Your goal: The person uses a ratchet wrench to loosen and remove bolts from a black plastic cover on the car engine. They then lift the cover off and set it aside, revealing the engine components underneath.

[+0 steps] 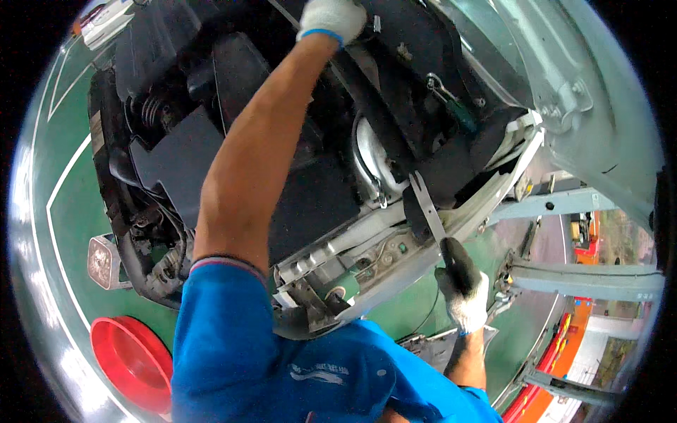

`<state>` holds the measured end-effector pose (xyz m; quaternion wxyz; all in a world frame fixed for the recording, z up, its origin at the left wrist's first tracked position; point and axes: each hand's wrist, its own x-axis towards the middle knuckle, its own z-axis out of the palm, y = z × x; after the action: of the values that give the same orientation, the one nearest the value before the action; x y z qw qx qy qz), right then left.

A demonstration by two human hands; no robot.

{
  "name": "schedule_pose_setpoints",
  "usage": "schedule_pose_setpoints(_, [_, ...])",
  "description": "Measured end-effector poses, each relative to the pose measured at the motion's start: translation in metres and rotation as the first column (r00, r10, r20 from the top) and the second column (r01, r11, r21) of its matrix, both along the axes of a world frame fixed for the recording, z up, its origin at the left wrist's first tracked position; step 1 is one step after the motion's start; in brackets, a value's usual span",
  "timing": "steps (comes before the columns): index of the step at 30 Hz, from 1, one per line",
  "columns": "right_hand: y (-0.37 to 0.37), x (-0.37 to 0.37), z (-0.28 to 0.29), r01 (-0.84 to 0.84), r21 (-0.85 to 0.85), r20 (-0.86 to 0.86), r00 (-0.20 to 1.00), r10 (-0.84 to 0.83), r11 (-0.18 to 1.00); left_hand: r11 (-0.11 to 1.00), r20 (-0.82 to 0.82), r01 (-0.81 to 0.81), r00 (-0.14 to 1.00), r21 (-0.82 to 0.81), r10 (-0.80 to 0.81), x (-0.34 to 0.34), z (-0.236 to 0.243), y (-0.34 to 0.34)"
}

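While a pry fork's handle is gripped by the right hand, presumably freeing its prongs, the left hand's hold over the engine bay cannot be told.

The forked tool shows smooth metal; the gloves, knitted cloth (rough-looking); the basin, glossy plastic.

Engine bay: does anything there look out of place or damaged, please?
Along the near edge of the engine bay, the metal framing lies bare, as if outer covering were missing. This looks odd but may be deliberate dismantling. I see no clear spill.
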<state>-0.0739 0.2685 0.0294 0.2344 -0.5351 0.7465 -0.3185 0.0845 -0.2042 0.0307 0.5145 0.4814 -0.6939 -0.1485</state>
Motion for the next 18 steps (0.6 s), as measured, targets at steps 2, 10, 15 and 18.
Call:
schedule_pose_setpoints(2, [-0.009, 0.005, 0.006, -0.054, 0.002, -0.005, 0.999, 0.054, 0.999, 0.993, -0.369, 0.116, 0.924, 0.028, -0.098, 0.036, 0.008, 0.047])
schedule_pose_setpoints(10, [-0.051, 0.01, 0.036, -0.229, 0.084, -0.184, 0.953, 0.241, 0.97, 0.787, -0.789, 0.525, 0.609, 0.323, -0.082, 0.065, -0.065, 0.218])
schedule_pose_setpoints(15, [-0.074, 0.018, 0.038, -0.226, 0.073, -0.23, 0.944, 0.237, 0.971, 0.724, -0.701, 0.538, 0.705, 0.431, -0.107, 0.019, -0.083, 0.239])
schedule_pose_setpoints(18, [-0.114, 0.049, 0.06, -0.311, 0.083, -0.293, 0.9, 0.321, 0.947, 0.828, -0.796, 0.478, 0.601, 0.292, -0.067, 0.007, -0.091, 0.228])
